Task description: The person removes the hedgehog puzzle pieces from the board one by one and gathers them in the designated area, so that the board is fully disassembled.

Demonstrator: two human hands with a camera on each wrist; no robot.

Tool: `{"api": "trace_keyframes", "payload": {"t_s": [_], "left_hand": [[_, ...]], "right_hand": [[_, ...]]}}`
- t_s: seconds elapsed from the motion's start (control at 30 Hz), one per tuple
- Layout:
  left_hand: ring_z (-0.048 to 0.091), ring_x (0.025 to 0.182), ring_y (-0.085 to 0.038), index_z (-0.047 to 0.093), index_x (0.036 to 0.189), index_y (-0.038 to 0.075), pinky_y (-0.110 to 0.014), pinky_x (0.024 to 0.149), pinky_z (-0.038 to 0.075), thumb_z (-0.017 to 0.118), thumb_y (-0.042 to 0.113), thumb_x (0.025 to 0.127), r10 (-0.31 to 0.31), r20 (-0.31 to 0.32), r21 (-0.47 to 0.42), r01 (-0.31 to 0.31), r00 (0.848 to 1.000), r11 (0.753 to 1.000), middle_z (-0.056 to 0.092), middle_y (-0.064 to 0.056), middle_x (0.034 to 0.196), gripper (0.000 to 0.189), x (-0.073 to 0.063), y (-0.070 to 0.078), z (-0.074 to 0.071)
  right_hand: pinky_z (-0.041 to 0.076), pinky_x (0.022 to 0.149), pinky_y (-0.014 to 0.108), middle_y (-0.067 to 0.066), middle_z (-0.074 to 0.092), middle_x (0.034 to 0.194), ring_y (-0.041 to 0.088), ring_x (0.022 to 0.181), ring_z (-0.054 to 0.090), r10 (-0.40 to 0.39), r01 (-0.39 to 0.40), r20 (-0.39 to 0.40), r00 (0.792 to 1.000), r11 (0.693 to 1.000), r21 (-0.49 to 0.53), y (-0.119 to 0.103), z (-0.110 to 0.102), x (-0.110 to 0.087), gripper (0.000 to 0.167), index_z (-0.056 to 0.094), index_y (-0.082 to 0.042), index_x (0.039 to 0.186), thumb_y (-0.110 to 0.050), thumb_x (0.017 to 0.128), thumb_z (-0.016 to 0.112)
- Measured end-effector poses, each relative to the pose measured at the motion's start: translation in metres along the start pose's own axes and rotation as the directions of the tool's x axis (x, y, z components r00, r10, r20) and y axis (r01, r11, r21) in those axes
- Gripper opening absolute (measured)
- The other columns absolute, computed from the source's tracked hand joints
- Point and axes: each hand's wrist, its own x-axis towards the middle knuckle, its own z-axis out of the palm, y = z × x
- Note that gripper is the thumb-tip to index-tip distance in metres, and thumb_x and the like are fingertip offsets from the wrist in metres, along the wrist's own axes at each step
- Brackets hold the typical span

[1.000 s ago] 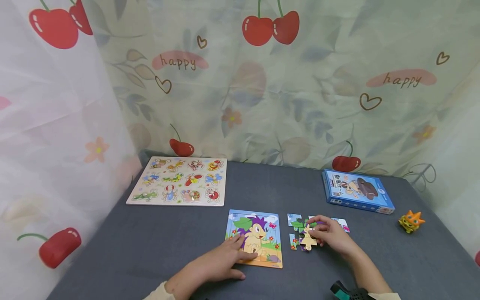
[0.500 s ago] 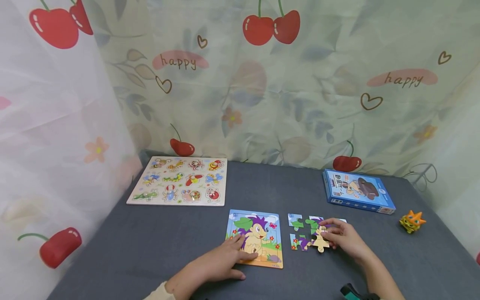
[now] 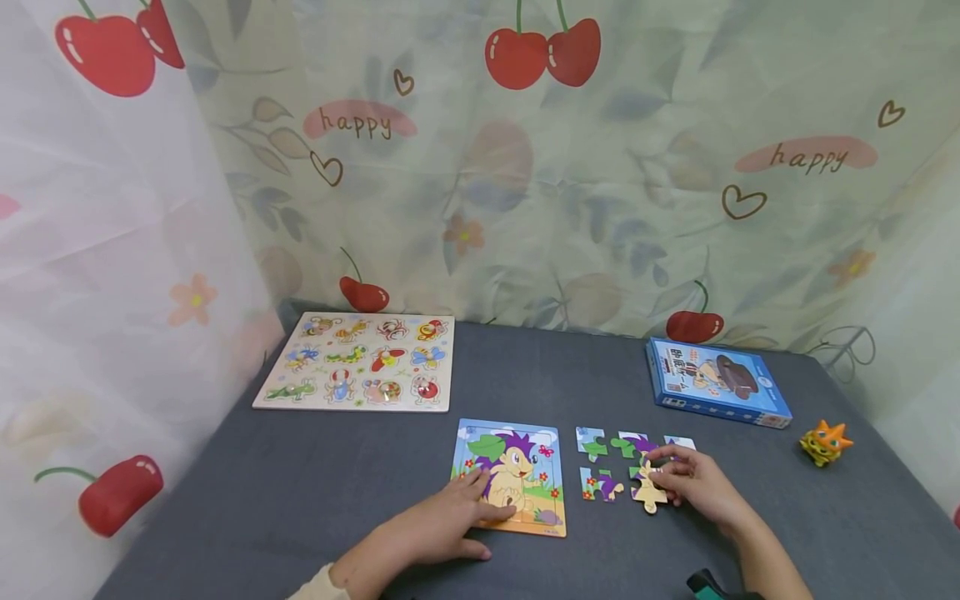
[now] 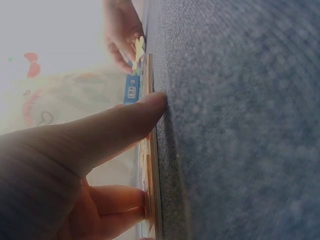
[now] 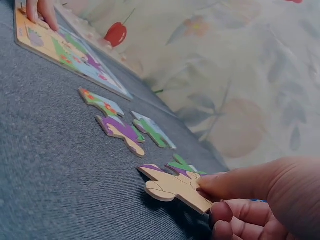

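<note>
My left hand [image 3: 442, 517] rests on the lower left of a hedgehog jigsaw board [image 3: 540, 500], fingers extended, the thumb on the cloth beside it. To the right, my right hand [image 3: 701, 487] pinches a beige puzzle piece [image 3: 649, 493] between thumb and fingers. In the right wrist view that piece [image 5: 175, 187] is tilted just above the cloth, a shadow under it. Left of it lie a flowered purple puzzle piece [image 3: 602, 486] and a blue-green corner piece [image 3: 591, 442]. Behind it is a green and purple piece [image 3: 628, 442]. Another piece [image 3: 681, 441] is partly covered by my right hand.
An insect puzzle board [image 3: 360, 364] lies at the back left of the dark cloth-covered table [image 3: 525, 367]. A blue box [image 3: 716, 383] is at the back right, with a small orange and yellow toy [image 3: 825, 442] near it. Printed curtains [image 3: 465, 183] stand behind.
My right hand has moved rightward and slightly nearer with the beige piece, away from the left-hand loose pieces, which now show uncovered. My left hand stays on the board.
</note>
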Motion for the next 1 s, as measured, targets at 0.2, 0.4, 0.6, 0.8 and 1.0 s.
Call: {"api": "trace_keyframes", "payload": {"t_s": [0.2,0.4,0.6,0.8,1.0], "left_hand": [[0.025,0.141,-0.032,0.050,0.134,0.033,-0.047,0.112,0.027,0.069,0.036,0.083,-0.007,0.006,-0.003,0.007,1.000,1.000,0.033,-0.013,0.150,0.055,0.0001,-0.0001,-0.0001],[0.024,0.141,-0.032,0.050,0.134,0.034,-0.048,0.111,0.028,0.068,0.036,0.083,-0.008,0.009,-0.012,0.009,1.000,1.000,0.034,-0.013,0.150,0.055,0.0001,-0.0004,0.0000],[0.025,0.141,-0.032,0.050,0.134,0.034,-0.048,0.111,0.028,0.069,0.036,0.082,-0.008,0.007,-0.013,0.008,1.000,1.000,0.034,-0.013,0.150,0.055,0.0005,-0.0008,0.0003],[0.025,0.141,-0.032,0.050,0.134,0.034,-0.047,0.112,0.027,0.069,0.036,0.082,-0.006,0.005,-0.012,0.006,1.000,1.000,0.033,-0.014,0.150,0.054,0.0001,-0.0007,0.0003],[0.025,0.141,-0.032,0.050,0.134,0.033,-0.047,0.112,0.027,0.068,0.036,0.083,0.001,0.001,-0.005,-0.001,1.000,1.000,0.034,-0.014,0.149,0.054,0.0001,-0.0003,0.0005]], "right_hand": [[0.046,0.053,0.024,0.001,0.059,0.076,0.011,0.060,0.051,-0.020,0.020,-0.014,1.000,1.000,-0.011,0.0004,0.0031,0.0006,0.044,0.052,0.004,0.120,-0.023,0.087,0.065],[0.046,0.052,0.024,0.002,0.057,0.079,0.009,0.059,0.050,-0.035,0.034,-0.040,0.999,0.999,-0.036,0.0023,0.0045,0.0021,0.040,0.058,0.005,0.111,-0.021,0.083,0.070],[0.047,0.051,0.024,0.004,0.056,0.080,0.010,0.059,0.049,-0.011,0.004,-0.094,0.996,0.997,-0.078,0.0031,0.0073,0.0028,0.037,0.061,0.005,0.106,-0.020,0.081,0.072],[0.048,0.052,0.025,0.005,0.056,0.084,0.011,0.061,0.050,-0.012,0.000,-0.104,0.994,0.994,-0.113,0.0036,0.0057,0.0022,0.035,0.061,0.005,0.106,-0.018,0.081,0.072],[0.048,0.054,0.024,0.005,0.060,0.083,0.011,0.061,0.052,-0.034,0.025,-0.062,0.997,0.990,-0.142,0.0051,-0.0010,-0.0029,0.033,0.063,0.006,0.107,-0.015,0.082,0.070]]}}
